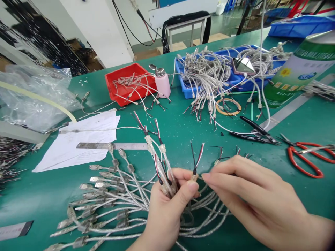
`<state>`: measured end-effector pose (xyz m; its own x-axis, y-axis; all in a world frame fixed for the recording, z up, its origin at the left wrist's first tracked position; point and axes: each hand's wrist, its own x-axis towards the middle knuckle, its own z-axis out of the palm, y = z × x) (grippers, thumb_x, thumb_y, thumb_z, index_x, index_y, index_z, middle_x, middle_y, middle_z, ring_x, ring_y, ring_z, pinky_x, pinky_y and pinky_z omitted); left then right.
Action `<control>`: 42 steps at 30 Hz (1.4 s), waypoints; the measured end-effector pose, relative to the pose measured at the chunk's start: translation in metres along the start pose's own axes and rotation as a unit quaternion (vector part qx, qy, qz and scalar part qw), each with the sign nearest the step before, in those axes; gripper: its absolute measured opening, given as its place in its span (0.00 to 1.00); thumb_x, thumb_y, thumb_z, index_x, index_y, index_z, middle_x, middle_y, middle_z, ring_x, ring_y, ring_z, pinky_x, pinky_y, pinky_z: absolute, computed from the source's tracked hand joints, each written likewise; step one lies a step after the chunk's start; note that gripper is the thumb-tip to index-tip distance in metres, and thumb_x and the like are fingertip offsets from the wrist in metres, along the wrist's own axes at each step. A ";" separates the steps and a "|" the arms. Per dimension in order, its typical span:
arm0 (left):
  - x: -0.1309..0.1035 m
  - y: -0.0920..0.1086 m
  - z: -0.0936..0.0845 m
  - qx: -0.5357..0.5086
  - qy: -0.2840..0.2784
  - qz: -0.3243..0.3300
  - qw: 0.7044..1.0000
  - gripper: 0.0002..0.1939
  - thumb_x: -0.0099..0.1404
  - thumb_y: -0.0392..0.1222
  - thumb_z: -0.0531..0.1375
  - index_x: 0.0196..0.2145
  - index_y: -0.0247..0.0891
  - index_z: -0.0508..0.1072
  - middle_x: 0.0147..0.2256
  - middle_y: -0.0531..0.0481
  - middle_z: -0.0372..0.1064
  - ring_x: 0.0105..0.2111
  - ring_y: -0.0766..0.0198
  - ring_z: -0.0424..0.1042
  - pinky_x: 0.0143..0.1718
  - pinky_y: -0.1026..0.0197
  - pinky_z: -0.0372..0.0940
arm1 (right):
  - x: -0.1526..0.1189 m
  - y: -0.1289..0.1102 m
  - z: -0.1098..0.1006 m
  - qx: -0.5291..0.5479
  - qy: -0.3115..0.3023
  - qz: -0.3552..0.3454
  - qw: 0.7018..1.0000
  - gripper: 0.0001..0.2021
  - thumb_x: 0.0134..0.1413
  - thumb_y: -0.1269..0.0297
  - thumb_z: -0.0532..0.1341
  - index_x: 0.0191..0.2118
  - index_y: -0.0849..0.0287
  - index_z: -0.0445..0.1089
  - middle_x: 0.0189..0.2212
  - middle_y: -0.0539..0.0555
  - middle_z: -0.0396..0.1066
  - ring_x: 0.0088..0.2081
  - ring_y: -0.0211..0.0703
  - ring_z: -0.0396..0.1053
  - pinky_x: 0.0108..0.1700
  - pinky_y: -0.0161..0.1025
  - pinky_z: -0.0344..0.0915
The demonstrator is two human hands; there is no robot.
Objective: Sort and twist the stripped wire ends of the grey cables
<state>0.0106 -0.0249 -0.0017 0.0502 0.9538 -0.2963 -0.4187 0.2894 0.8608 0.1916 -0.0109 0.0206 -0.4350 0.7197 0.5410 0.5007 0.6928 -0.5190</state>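
Observation:
My left hand [170,205] is closed around several clear-jacketed USB cables [163,174], their stripped wire ends pointing up. Between its thumb and forefinger it pinches one cable end [194,176], from which black, red and white wires fan out. Just right of that end is my right hand [251,195], its fingers drawn together at the tips. Whatever those fingertips hold, if anything, is too small or hidden to make out. To the left, the cables' USB plugs [98,184] and grey ferrite beads spread over the green table [136,115]. More cables pass beneath both hands.
Behind stand a red tray [131,99] of cables, a pink bottle [162,85] and a blue tray [188,92] heaped with cables. Black nippers [258,134], red-handled scissors [305,164] and a green can [295,73] are at right. A steel ruler [125,146] overlaps white paper [78,143].

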 end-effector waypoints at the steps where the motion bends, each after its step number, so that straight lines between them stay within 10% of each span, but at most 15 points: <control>1: 0.000 0.000 0.000 -0.001 -0.001 0.000 1.000 0.06 0.56 0.40 0.70 0.32 0.40 0.78 0.23 0.57 0.72 0.24 0.75 0.70 0.29 0.76 0.64 | 0.000 0.000 0.001 -0.001 -0.002 0.000 1.000 0.11 0.62 0.77 0.55 0.45 0.62 0.72 0.36 0.55 0.69 0.33 0.40 0.65 0.33 0.37 0.64; 42: -0.001 -0.003 0.001 0.003 -0.010 0.002 1.000 0.06 0.57 0.41 0.69 0.33 0.40 0.78 0.23 0.57 0.71 0.24 0.75 0.70 0.29 0.75 0.64 | 0.001 -0.002 0.000 -0.004 0.022 -0.003 1.000 0.12 0.61 0.78 0.54 0.45 0.62 0.71 0.36 0.57 0.70 0.35 0.41 0.67 0.35 0.36 0.66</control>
<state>0.0132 -0.0264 -0.0035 0.0667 0.9562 -0.2850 -0.4140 0.2864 0.8640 0.1901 -0.0118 0.0216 -0.4040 0.7129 0.5732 0.5043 0.6964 -0.5106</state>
